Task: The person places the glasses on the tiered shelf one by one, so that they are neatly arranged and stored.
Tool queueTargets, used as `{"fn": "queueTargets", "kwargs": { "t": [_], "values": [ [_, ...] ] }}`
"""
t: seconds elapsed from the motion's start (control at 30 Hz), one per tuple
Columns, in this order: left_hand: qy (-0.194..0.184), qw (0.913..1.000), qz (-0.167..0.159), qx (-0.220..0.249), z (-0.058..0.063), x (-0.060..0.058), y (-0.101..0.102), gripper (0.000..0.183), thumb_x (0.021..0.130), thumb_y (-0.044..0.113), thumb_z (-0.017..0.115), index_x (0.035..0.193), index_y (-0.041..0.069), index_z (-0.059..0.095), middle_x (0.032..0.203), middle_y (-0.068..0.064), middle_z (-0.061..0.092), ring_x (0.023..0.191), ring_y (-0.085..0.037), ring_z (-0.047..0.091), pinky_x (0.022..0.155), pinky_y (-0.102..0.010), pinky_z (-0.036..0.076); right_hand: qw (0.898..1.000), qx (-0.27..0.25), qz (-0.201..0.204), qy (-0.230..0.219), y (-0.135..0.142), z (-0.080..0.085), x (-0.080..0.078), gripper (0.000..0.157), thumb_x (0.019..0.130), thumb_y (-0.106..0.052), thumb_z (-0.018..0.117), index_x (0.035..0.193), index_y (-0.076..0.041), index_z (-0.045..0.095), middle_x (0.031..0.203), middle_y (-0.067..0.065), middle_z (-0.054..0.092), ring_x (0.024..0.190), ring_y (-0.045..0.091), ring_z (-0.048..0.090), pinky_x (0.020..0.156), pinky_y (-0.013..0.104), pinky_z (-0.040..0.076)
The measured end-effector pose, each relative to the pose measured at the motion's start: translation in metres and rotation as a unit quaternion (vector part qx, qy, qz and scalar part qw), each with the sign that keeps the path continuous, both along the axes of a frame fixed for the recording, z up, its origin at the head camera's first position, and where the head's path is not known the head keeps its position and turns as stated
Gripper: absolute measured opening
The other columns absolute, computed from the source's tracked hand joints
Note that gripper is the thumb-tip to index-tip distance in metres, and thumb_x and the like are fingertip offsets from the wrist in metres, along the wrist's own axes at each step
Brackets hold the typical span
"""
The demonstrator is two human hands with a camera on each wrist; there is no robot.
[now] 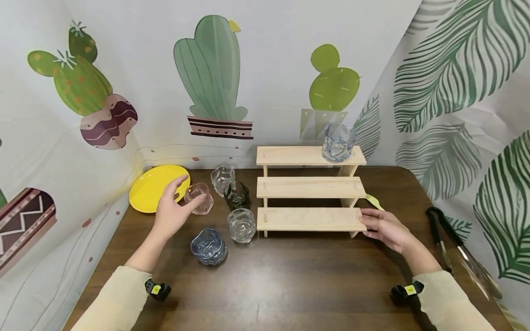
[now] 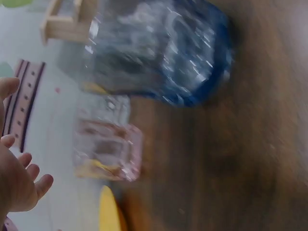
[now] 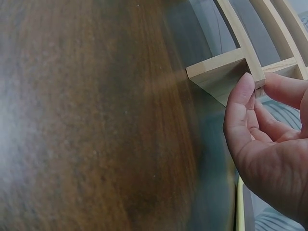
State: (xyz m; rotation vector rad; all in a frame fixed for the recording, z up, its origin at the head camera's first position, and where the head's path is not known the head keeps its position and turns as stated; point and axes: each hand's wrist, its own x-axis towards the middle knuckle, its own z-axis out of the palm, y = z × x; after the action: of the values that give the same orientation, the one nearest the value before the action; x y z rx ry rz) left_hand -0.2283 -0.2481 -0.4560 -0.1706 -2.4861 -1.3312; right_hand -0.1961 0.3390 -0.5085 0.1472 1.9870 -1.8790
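My left hand [image 1: 175,202] reaches over the left side of the table, thumb and fingers spread apart and holding nothing. Its thumb overlaps the pink glass [image 1: 200,205] in the head view. In the left wrist view, the blue glass [image 2: 202,57] looms large and the pink glass [image 2: 108,149] stands beyond it. With thumb and fingers, my right hand [image 1: 387,227] pinches the right end of the lowest board of a three-step wooden shelf [image 1: 310,218]. The right wrist view has those fingertips on the board's corner [image 3: 257,77]. A pale blue glass [image 1: 338,143] stands on the top step's right end.
Left of the shelf stand a clear glass [image 1: 222,180], a dark glass [image 1: 237,195] and another clear tumbler [image 1: 242,226]. A yellow plate [image 1: 153,188] lies at the back left. Tongs [image 1: 459,248] lie at the right edge; a light green fork [image 1: 374,201] is behind my right hand.
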Motion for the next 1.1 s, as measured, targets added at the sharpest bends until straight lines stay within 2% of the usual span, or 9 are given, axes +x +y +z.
{"fn": "queueTargets", "kwargs": {
  "t": [0.17, 0.37, 0.57, 0.87, 1.1],
  "values": [
    [-0.014, 0.9998, 0.014, -0.004, -0.023, -0.007, -0.007, 0.093, 0.085, 0.024, 0.088, 0.158, 0.001, 0.036, 0.158, -0.023, 0.038, 0.142, -0.045, 0.036, 0.111, -0.065, 0.038, 1.0, 0.0, -0.004, -0.003, 0.001, -0.003, 0.0, 0.07, 0.107, -0.016, 0.06, 0.157, 0.013, 0.02, 0.119, 0.005, 0.059, 0.098, 0.011, 0.065, 0.082, 0.03, 0.059],
    [-0.035, 0.9991, 0.025, 0.001, -0.042, -0.012, -0.007, 0.101, 0.083, 0.023, 0.09, 0.16, 0.002, 0.029, 0.16, -0.025, 0.035, 0.143, -0.046, 0.037, 0.113, -0.061, 0.037, 1.0, -0.008, -0.009, 0.0, 0.002, -0.003, 0.001, 0.068, 0.106, -0.015, 0.06, 0.156, 0.013, 0.023, 0.116, 0.004, 0.061, 0.098, 0.012, 0.066, 0.082, 0.03, 0.059],
    [-0.062, 0.9977, 0.023, 0.012, -0.05, -0.016, -0.006, 0.1, 0.085, 0.022, 0.088, 0.16, 0.001, 0.026, 0.155, -0.028, 0.041, 0.142, -0.043, 0.041, 0.115, -0.056, 0.036, 1.0, -0.008, -0.008, 0.003, 0.001, -0.002, 0.002, 0.067, 0.106, -0.015, 0.06, 0.156, 0.013, 0.023, 0.116, 0.004, 0.061, 0.098, 0.012, 0.066, 0.082, 0.031, 0.059],
    [-0.124, 0.9918, 0.028, 0.015, -0.057, -0.023, -0.013, 0.097, 0.086, 0.03, 0.087, 0.16, 0.004, 0.029, 0.152, -0.026, 0.046, 0.134, -0.04, 0.048, 0.112, -0.054, 0.04, 1.0, -0.008, -0.007, 0.003, -0.002, -0.001, 0.002, 0.067, 0.106, -0.015, 0.06, 0.155, 0.013, 0.024, 0.117, 0.004, 0.061, 0.098, 0.012, 0.065, 0.082, 0.031, 0.059],
    [-0.133, 0.9907, 0.027, 0.016, -0.062, -0.028, -0.017, 0.097, 0.086, 0.036, 0.088, 0.158, 0.003, 0.032, 0.147, -0.026, 0.048, 0.129, -0.039, 0.05, 0.108, -0.052, 0.043, 1.0, -0.01, -0.008, 0.002, -0.001, -0.001, 0.002, 0.068, 0.106, -0.015, 0.06, 0.156, 0.014, 0.023, 0.118, 0.004, 0.06, 0.098, 0.012, 0.065, 0.083, 0.031, 0.059]
  ]
}}
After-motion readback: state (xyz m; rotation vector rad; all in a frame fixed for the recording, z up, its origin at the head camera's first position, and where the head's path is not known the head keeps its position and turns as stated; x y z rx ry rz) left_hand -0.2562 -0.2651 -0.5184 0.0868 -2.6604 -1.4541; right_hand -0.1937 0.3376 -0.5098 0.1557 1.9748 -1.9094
